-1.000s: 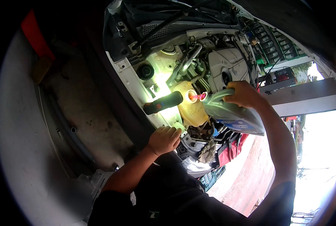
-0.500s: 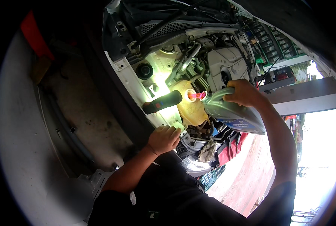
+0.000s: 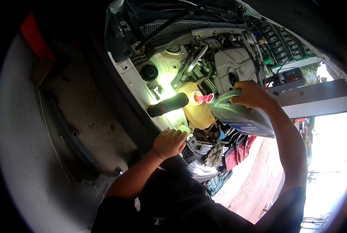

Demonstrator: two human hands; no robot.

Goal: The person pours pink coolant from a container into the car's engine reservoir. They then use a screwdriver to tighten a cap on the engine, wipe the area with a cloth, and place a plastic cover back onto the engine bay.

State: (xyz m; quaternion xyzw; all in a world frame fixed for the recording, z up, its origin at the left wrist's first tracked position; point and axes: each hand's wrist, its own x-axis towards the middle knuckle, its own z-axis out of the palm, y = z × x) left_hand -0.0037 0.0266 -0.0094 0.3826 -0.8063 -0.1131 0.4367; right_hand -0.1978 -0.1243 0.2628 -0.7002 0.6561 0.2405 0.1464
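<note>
My right hand (image 3: pixel 249 95) is closed around the handle of a grey-green coolant jug (image 3: pixel 243 118), which is tipped to the left. From its neck a pinkish-red stream of coolant (image 3: pixel 204 98) runs into the round open mouth of a yellowed plastic coolant reservoir (image 3: pixel 198 114). My left hand (image 3: pixel 169 143) rests on the white car's fender edge (image 3: pixel 136 93), its bent fingers held together over it. A black work light (image 3: pixel 169 105) lies across the fender beside the reservoir, and bright light falls on the metal around it.
A grey engine cover (image 3: pixel 233 66) lies beyond the jug. The black hood prop rod (image 3: pixel 173 23) slants across the far side. Near the headlight are a crumpled rag (image 3: pixel 214 155) and a red cover (image 3: pixel 239 153). A black cap (image 3: pixel 149 73) sits left of the reservoir.
The jug has shifted very slightly, with coolant still streaming into the reservoir. My left hand and the work light have stayed in place.
</note>
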